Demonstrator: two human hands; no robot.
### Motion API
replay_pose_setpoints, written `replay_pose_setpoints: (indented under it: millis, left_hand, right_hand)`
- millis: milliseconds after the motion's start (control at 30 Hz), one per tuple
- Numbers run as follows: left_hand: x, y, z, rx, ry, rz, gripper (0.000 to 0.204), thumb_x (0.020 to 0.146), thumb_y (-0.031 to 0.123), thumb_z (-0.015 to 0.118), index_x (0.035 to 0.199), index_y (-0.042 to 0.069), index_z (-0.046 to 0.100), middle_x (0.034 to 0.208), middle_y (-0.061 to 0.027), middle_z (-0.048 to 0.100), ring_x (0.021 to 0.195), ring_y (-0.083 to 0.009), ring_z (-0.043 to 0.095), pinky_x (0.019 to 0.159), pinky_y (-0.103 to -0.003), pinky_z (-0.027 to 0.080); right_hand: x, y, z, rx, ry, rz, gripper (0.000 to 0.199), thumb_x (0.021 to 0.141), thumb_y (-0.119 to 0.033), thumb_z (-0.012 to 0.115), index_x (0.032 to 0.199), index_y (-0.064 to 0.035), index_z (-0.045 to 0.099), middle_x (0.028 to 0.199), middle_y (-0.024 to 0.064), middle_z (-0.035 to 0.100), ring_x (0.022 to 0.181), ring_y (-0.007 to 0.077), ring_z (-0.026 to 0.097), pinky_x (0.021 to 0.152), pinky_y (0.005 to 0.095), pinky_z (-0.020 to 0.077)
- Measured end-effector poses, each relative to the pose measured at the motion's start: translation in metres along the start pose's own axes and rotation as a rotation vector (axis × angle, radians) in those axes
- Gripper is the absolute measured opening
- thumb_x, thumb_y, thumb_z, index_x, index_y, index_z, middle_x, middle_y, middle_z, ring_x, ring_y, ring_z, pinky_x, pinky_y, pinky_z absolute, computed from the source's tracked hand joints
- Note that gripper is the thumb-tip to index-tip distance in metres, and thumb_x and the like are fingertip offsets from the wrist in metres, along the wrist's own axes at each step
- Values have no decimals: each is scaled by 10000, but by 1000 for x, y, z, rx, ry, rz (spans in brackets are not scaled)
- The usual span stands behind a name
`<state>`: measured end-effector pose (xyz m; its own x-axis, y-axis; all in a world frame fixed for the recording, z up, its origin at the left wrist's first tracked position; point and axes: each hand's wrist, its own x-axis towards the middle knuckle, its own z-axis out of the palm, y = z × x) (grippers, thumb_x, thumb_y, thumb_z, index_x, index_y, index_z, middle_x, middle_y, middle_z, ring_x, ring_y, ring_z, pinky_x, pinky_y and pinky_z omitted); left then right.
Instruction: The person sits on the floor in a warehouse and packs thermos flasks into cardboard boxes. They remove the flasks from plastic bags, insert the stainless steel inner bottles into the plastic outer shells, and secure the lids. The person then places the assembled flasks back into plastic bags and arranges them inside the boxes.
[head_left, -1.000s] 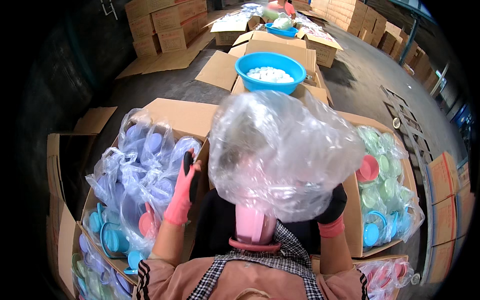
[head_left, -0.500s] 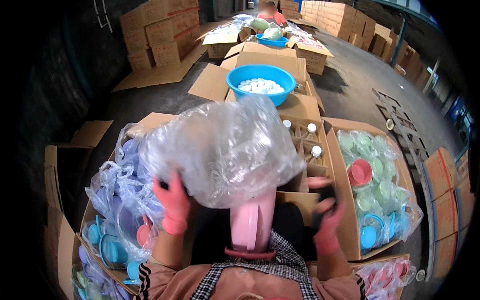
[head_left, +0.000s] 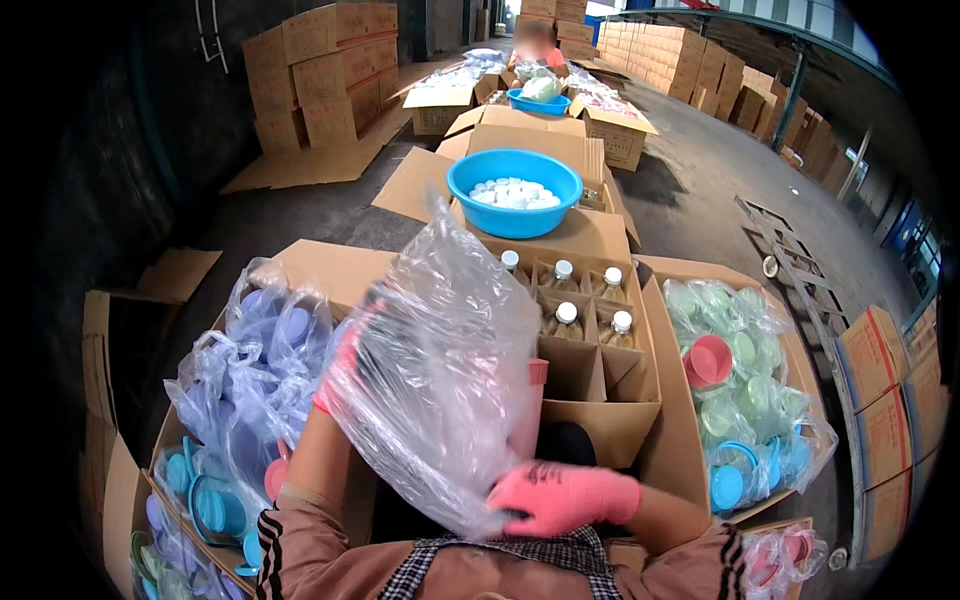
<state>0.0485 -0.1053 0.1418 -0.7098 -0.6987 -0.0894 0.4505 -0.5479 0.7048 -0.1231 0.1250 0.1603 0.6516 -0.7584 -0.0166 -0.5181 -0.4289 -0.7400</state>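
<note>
Both hands grip the clear plastic bag (head_left: 440, 380): right hand (head_left: 560, 497) fingers pinch its bottom, left hand (head_left: 340, 370) clutches behind. The thin film may tear or snag on the divided carton (head_left: 600, 400).

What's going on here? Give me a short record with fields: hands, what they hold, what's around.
left hand: pink glove, behind the clear plastic bag, gripping its upper side
right hand: pink glove, holding the bag's lower end
under the bag: pink bottle, partly covered
in front: divided carton of white-capped bottles
beyond: blue basin of white caps
sides: bagged plastic cups
</note>
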Motion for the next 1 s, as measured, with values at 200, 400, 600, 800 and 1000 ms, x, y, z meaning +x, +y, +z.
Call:
replay_pose_setpoints:
  millis: [200, 400, 600, 800, 1000]
  left_hand:
    - [92, -43, -113, 626, 112, 458, 383, 819, 251, 514, 1114, 13, 459, 1031, -89, 528, 908, -203, 529, 822, -296, 426]
    - [138, -120, -81, 118, 204, 371, 562, 812, 344, 549, 1253, 37, 384, 1239, -117, 437, 1112, -252, 433, 950, -385, 343]
    - [110, -151, -130, 1197, 368, 462, 526, 830, 385, 513, 1214, 39, 414, 1170, -158, 486, 1069, -305, 466, 936, -382, 350]
    - [160, -138, -155, 1462, 296, 635, 432, 796, 257, 538, 1151, 26, 451, 1080, -236, 510, 1047, -382, 461, 913, -408, 349]
    - [98, -134, -129, 1293, 191, -72, 418, 852, 311, 481, 1146, 15, 457, 1110, -178, 515, 1017, -252, 506, 887, -339, 401]
  right_hand:
    - [9, 165, -103, -1192, 546, 424, 174, 704, -91, 489, 865, -73, 551, 866, 110, 543, 932, 275, 491, 890, 484, 355]
    - [8, 266, -18, 40, 696, 731, 180, 811, -150, 476, 917, -64, 594, 801, 95, 592, 738, 224, 543, 719, 349, 435]
    - [0, 271, 15, 149, 987, 603, 188, 814, -148, 473, 902, -23, 582, 796, 91, 599, 735, 226, 558, 689, 348, 441]
    - [3, 349, 22, -201, 870, 405, 228, 790, -151, 480, 986, -88, 577, 927, 140, 602, 880, 357, 535, 783, 392, 434]
    - [11, 258, 28, 395, 670, 619, 280, 845, -145, 482, 1071, 11, 540, 1004, 104, 607, 907, 154, 555, 807, 286, 426]
